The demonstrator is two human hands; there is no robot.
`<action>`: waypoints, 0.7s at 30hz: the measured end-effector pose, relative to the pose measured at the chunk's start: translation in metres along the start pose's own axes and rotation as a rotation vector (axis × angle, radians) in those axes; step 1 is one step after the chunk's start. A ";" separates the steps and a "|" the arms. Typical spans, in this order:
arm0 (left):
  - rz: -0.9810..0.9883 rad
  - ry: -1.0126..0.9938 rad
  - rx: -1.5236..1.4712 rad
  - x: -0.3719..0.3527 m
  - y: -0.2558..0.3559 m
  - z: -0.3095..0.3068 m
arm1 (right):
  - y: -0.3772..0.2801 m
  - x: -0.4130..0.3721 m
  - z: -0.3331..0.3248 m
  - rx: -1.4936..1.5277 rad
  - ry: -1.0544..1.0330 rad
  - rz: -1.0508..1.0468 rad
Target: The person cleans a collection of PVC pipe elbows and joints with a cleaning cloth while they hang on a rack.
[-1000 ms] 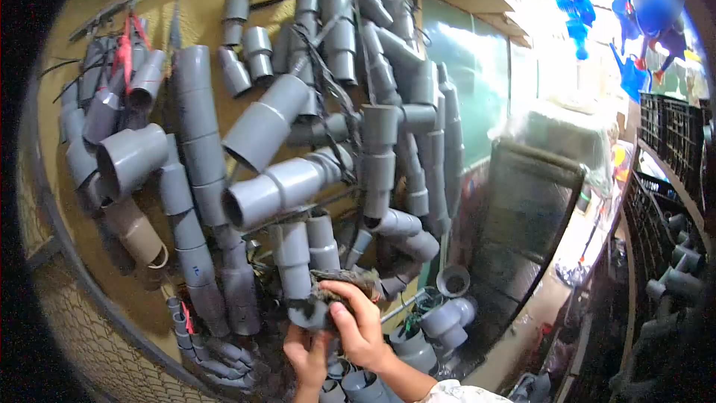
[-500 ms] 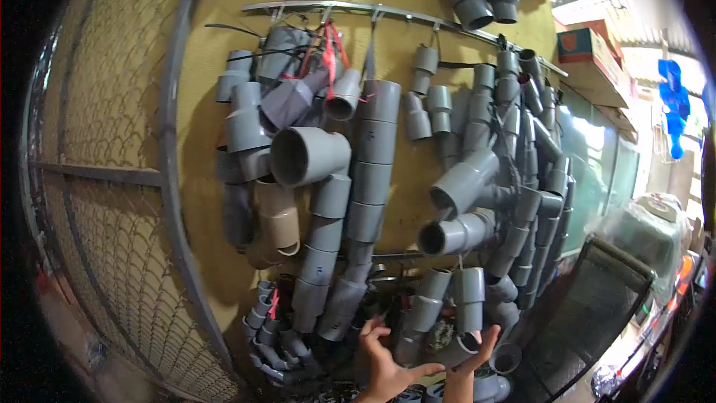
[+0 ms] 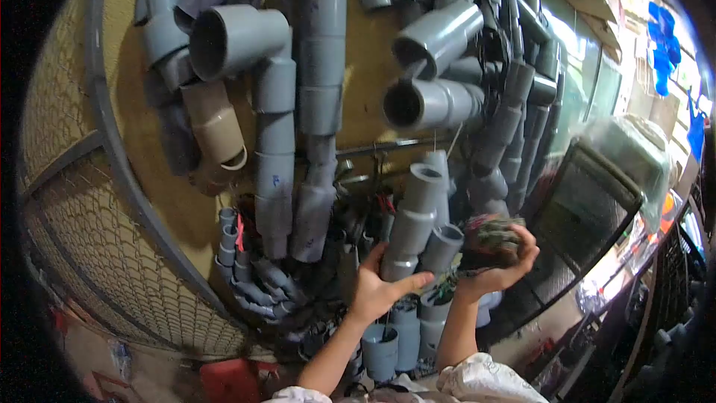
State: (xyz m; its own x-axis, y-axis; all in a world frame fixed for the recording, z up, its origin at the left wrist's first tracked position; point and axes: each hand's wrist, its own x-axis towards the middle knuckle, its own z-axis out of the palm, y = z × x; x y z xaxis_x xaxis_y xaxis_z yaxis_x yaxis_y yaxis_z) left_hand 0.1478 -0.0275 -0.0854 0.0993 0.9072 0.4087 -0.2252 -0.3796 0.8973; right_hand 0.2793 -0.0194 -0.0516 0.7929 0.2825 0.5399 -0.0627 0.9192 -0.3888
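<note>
My left hand point(image 3: 375, 291) curves around the lower end of a hanging string of grey pipe couplings point(image 3: 414, 213), its thumb across the front and its fingers at the left side. A shorter grey coupling point(image 3: 443, 248) hangs just right of that thumb. My right hand point(image 3: 514, 265) is closed around a blurred, mottled green-brown bundle point(image 3: 494, 237), whose kind I cannot make out. Below my hands, several grey fittings stand with open ends up, among them a wide coupling point(image 3: 380, 351).
Long columns of grey couplings point(image 3: 321, 67) hang on the yellow wall, with a beige fitting point(image 3: 214, 123) among them. A wire-mesh gate point(image 3: 127, 269) stands at left. At right lean a dark framed panel point(image 3: 574, 216) and a plastic-wrapped object point(image 3: 634, 157). A red object point(image 3: 227, 380) lies low at left.
The view has tilted down, so the wall fittings appear higher. My left hand has closed around the hanging couplings. My right hand has moved right and now holds the green-brown bundle.
</note>
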 end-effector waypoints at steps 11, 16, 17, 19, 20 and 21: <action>0.196 0.038 0.048 -0.003 -0.019 -0.001 | -0.011 -0.004 -0.001 -0.519 -0.843 -0.496; 0.106 0.105 0.131 0.001 -0.015 -0.007 | -0.009 -0.047 -0.027 -0.585 -0.801 -0.437; 0.164 0.091 0.239 -0.001 -0.011 -0.011 | -0.006 -0.052 -0.036 -0.643 -0.938 -0.541; 0.288 0.071 0.463 -0.003 0.005 -0.018 | 0.000 -0.042 -0.029 -0.521 -0.735 -0.400; 0.361 0.030 0.469 -0.001 0.011 -0.019 | 0.011 -0.034 -0.034 -0.536 -0.629 -0.404; 0.364 0.019 0.497 -0.001 0.013 -0.018 | 0.022 -0.025 -0.040 -0.555 -0.522 -0.402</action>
State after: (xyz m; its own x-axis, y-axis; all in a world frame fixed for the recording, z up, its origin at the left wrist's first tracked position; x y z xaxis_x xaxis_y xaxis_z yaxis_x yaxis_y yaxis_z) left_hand 0.1272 -0.0298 -0.0766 0.0823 0.7050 0.7044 0.2382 -0.7002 0.6730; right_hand 0.2823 -0.0176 -0.1040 0.3023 0.1792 0.9362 0.5762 0.7480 -0.3292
